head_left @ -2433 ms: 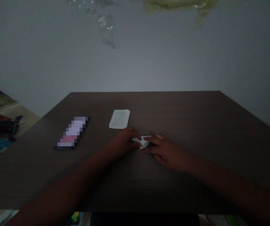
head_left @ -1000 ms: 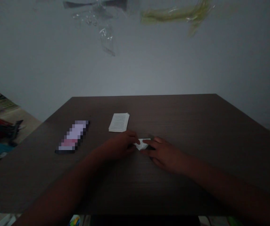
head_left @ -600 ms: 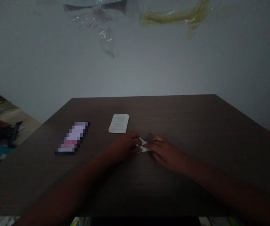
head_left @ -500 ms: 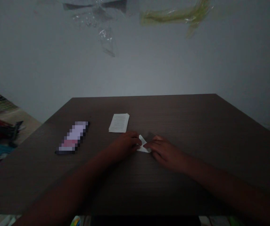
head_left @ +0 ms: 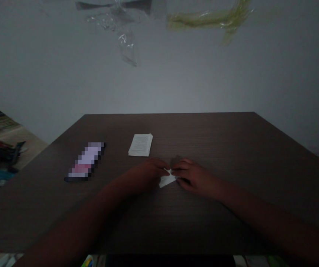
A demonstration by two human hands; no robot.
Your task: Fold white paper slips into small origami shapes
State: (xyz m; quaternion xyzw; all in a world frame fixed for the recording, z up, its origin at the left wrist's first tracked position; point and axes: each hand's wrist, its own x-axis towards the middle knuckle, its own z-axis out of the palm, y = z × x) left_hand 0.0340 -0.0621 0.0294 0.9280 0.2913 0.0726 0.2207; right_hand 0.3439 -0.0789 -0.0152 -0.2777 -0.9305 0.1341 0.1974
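Dim light falls on a dark brown wood-grain table (head_left: pixel 231 155) set against a pale grey wall (head_left: pixel 176 85). Near its middle, the left hand (head_left: pixel 148 172) and the right hand (head_left: pixel 194 177) meet over a small folded white paper piece (head_left: pixel 167 180), fingertips pinching its upper edge. Just beyond lies a stack of white printed paper slips (head_left: pixel 140 144); a flat dark rectangular object (head_left: pixel 85 161) sits well to the left.
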